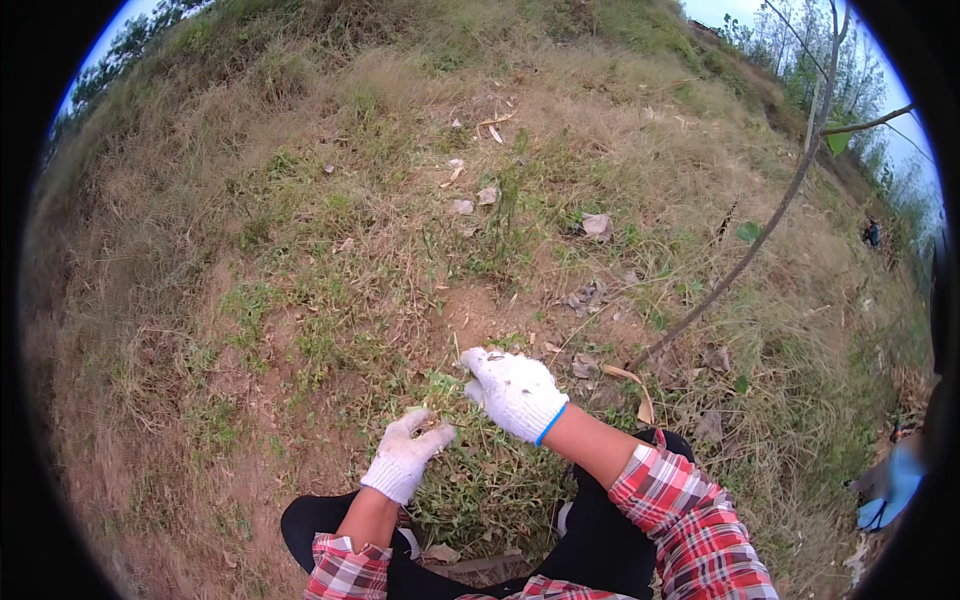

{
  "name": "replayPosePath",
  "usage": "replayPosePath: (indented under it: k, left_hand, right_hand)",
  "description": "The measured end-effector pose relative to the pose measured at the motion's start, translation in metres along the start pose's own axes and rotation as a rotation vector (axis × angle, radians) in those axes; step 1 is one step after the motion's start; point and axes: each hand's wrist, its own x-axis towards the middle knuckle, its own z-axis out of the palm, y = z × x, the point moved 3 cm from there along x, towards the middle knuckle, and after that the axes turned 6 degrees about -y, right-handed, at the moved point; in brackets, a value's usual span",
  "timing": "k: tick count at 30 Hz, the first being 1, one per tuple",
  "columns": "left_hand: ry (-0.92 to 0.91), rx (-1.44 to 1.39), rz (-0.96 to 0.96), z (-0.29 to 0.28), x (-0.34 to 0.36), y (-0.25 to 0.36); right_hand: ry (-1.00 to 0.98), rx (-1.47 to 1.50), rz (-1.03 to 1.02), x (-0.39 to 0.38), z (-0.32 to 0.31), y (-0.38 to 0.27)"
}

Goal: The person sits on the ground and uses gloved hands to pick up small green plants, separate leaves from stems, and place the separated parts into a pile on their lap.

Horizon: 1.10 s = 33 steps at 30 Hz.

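White knitted work gloves cover both hands. My left hand (408, 456) is low over the weeds, with thumb and fingers apart and nothing plainly held. To its upper right, my right hand (516, 392) has its fingers curled together and pointing left. A thin pale stem shows by those fingertips, but what they hold is hidden. Leafy green weeds (446, 392) lie between the two hands, close to the fingers of both. Below, a heap of loose green weeds (485, 490) lies between my black-trousered legs.
A thin sapling (745, 255) leans up from the ground at my right. Dry leaves (597, 226) and a curled brown leaf (640, 385) lie about. Bare reddish soil (475, 312) shows ahead. A light blue object (893, 487) is at the right rim. Grassy slope rises beyond.
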Motion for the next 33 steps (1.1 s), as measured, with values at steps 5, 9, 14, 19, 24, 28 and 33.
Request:
replayPosePath:
  k: [5, 9, 14, 19, 24, 28, 33]
  left_hand:
    - [0.021, 0.061, 0.096, -0.006, 0.019, 0.045]
    - [-0.017, -0.088, 0.072, -0.001, 0.031, 0.045]
    - [0.069, -0.416, -0.006, -0.009, 0.051, -0.005]
    - [0.103, -0.835, 0.104, -0.017, 0.058, 0.008]
    - [0.139, -0.982, 0.089, -0.033, 0.061, 0.004]
    - [0.159, -0.991, 0.072, -0.036, 0.060, 0.005]
    - [0.182, -1.036, 0.047, -0.030, 0.060, 0.009]
  right_hand:
    - [0.018, 0.130, -0.016, -0.009, -0.001, 0.004]
    - [-0.018, 0.197, 0.011, -0.012, 0.005, 0.012]
    - [0.005, 0.286, -0.014, -0.011, 0.013, 0.014]
    - [0.008, 0.211, -0.082, -0.020, 0.016, 0.007]
    - [-0.107, 0.118, -0.153, -0.019, 0.023, -0.009]
    - [-0.200, 0.097, -0.170, -0.021, 0.022, -0.017]
    - [-0.175, 0.138, -0.131, -0.020, 0.021, -0.020]
